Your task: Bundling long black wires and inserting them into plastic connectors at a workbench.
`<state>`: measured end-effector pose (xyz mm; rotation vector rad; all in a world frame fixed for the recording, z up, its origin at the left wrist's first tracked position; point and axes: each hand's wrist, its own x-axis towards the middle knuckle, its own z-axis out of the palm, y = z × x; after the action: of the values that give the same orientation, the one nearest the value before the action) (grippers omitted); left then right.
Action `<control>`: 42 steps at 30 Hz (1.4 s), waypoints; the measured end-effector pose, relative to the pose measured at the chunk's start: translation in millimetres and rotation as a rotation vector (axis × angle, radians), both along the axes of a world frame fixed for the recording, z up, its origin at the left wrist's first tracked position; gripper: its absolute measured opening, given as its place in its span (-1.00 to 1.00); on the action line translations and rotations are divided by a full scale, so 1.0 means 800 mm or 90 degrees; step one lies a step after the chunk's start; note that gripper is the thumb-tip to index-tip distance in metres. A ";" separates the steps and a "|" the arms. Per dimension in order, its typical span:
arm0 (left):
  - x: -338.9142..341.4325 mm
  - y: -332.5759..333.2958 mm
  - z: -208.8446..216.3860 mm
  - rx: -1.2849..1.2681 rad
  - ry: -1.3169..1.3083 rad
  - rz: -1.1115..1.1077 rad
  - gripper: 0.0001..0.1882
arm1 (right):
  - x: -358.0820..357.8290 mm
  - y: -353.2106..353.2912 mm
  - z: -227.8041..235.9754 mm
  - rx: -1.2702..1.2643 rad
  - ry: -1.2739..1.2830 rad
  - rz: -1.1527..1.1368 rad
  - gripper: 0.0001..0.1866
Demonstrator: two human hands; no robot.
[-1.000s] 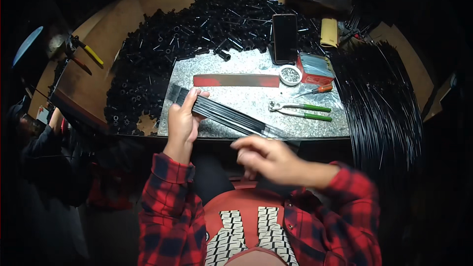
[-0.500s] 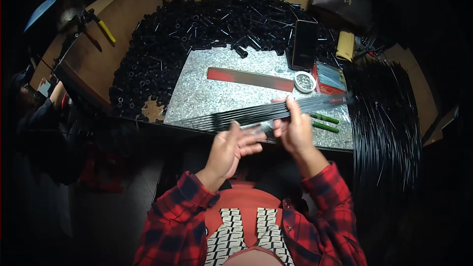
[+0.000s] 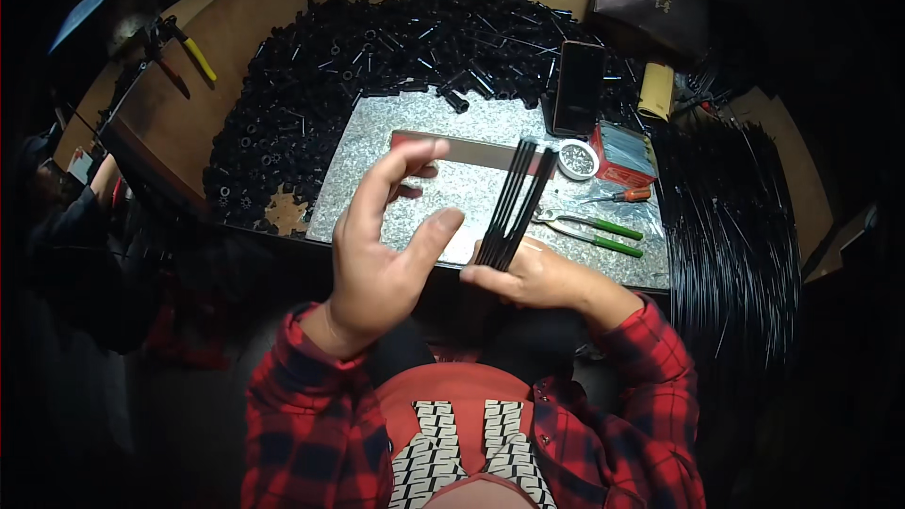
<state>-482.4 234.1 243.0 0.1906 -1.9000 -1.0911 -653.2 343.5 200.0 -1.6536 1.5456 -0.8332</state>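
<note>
Left hand: raised in front of the table's (image 3: pixel 377 121) near edge; I see the hand (image 3: pixel 370 269) open wide, thumb well apart from the fingers, nothing in it.
Right hand: at the near edge, curled closed; this hand (image 3: pixel 547 275) grips the rods.
Rods: I have the black rods (image 3: pixel 510 190) tilted upward in a slim fan, low ends in the right hand, over the middle of the near edge.
Wires: dark wires (image 3: pixel 726 254) spill over the near right corner.
Nippers: green-handled nippers (image 3: pixel 615 226) toward the right edge.
Screwdriver: orange-handled screwdriver (image 3: pixel 637 195) just beyond them.
Bar: flat bar (image 3: pixel 471 154) mid-table, partly behind the rods.
Cup: white cup (image 3: pixel 577 178) of small bits, beside the red box (image 3: pixel 627 173).
Phone: propped phone (image 3: pixel 577 85) behind the cup.
Pile: black parts (image 3: pixel 311 66) along the far and left edges.
</note>
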 end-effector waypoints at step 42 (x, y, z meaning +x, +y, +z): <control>0.025 -0.381 -0.128 -0.420 -0.708 0.613 -0.81 | 0.040 -0.013 -0.093 -0.044 -0.286 -0.313 -0.75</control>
<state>-462.4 -70.8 140.6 1.3579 -2.4672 0.4464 -621.1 333.4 125.6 -1.0307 1.6175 -1.4168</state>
